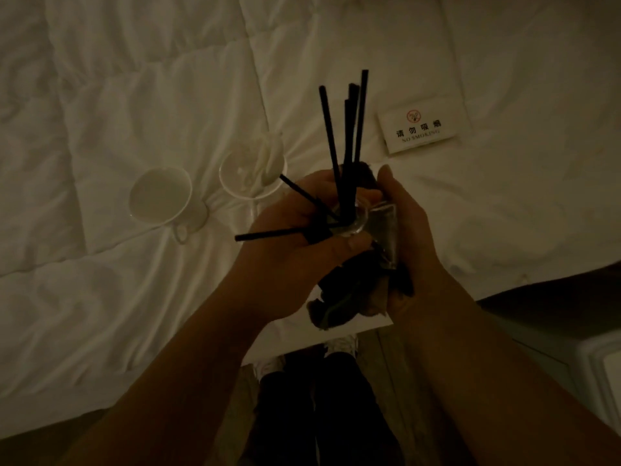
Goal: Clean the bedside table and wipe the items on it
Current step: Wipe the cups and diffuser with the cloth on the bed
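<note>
I hold a small glass reed diffuser bottle point(356, 223) over the bed, several black sticks point(349, 136) fanning up and out of its neck. My left hand point(289, 260) grips the bottle from the left. My right hand point(410, 240) presses a dark cloth point(349, 297) against the bottle's right side and underside; the cloth hangs below both hands. A white mug point(161, 196) and a clear glass point(252, 173) with something white inside stand on the duvet to the left. A white "no smoking" sign point(420, 129) lies on the duvet behind.
The white quilted duvet point(134, 95) fills most of the view. My dark trouser legs and pale shoes point(339, 344) stand on a wooden floor below. A pale piece of furniture point(598, 371) shows at the right edge.
</note>
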Available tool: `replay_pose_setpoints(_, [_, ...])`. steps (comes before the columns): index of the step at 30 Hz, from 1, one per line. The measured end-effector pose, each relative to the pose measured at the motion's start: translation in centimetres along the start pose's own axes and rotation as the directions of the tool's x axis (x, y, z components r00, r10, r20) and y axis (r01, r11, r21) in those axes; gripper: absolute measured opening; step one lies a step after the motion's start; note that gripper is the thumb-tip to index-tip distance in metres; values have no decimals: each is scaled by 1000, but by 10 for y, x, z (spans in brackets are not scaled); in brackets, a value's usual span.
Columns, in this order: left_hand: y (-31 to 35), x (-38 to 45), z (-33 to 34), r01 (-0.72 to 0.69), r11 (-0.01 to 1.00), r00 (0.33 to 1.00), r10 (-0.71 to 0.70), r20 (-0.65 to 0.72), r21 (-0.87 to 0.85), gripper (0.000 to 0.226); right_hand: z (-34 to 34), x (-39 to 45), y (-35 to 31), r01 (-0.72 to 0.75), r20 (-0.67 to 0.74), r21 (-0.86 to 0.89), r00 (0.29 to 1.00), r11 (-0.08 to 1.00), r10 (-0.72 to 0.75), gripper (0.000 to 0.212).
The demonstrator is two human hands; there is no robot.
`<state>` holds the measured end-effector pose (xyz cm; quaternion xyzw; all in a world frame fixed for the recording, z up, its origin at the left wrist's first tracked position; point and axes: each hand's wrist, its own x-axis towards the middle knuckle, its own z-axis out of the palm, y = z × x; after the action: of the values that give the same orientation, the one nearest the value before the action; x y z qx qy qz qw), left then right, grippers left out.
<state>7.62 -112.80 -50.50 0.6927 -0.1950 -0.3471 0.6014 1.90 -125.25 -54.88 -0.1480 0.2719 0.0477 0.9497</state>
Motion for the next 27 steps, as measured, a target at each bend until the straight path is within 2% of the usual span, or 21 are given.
replay_pose_setpoints(2, [4,6,2,-108,993,994,110,-28,42,27,5,3,-3,66,-72,2,995,998,-65,48])
replay_pose_setpoints(4, [10,10,8,-134,982,988,143,-61,130,26,7,0,-6,137,-59,60,989,989,-134,38])
replay_pose_setpoints(7, [19,15,17,-128,974,984,148,-96,186,26,8,-10,-9,198,-83,79,978,977,-191,44])
replay_pose_setpoints(9, [22,17,20,-117,969,984,143,-107,220,27,8,-18,-18,245,-114,-30,962,969,-246,43])
replay_pose_setpoints(10, [22,18,20,-120,959,980,156,-126,257,28,8,-22,-24,292,-148,-157,938,943,-315,40])
replay_pose_setpoints(11, [23,19,20,-119,952,974,166,-153,281,28,8,-25,-30,352,-172,-321,891,879,-420,35])
replay_pose_setpoints(13, [21,23,20,-91,970,957,148,-248,227,23,11,-30,-32,444,-120,-655,738,611,-664,24])
replay_pose_setpoints(14, [19,25,20,-79,978,944,135,-300,192,20,13,-31,-26,431,-71,-767,680,476,-730,21])
replay_pose_setpoints(15, [18,27,22,-64,979,927,131,-352,196,18,14,-30,-17,415,-41,-819,647,396,-762,21])
replay_pose_setpoints(17, [14,30,28,-18,968,893,128,-431,250,18,15,-26,2,468,-31,-792,610,391,-792,14])
replay_pose_setpoints(19, [10,30,34,26,975,863,90,-498,221,16,15,-22,17,494,-27,-790,564,363,-825,26])
replay_pose_setpoints(21, [7,30,37,42,985,817,64,-572,170,12,13,-19,26,477,13,-835,517,275,-856,36])
replay_pose_setpoints(24, [3,32,40,58,997,763,-15,-646,45,9,13,-12,34,490,-2,-826,495,280,-869,28])
replay_pose_setpoints(25, [2,31,40,60,998,753,-50,-656,-6,9,13,-9,37,492,-39,-807,506,326,-862,27])
replay_pose_setpoints(27, [-2,32,40,46,991,737,-117,-665,-124,13,17,-4,42,504,-147,-717,565,481,-811,27])
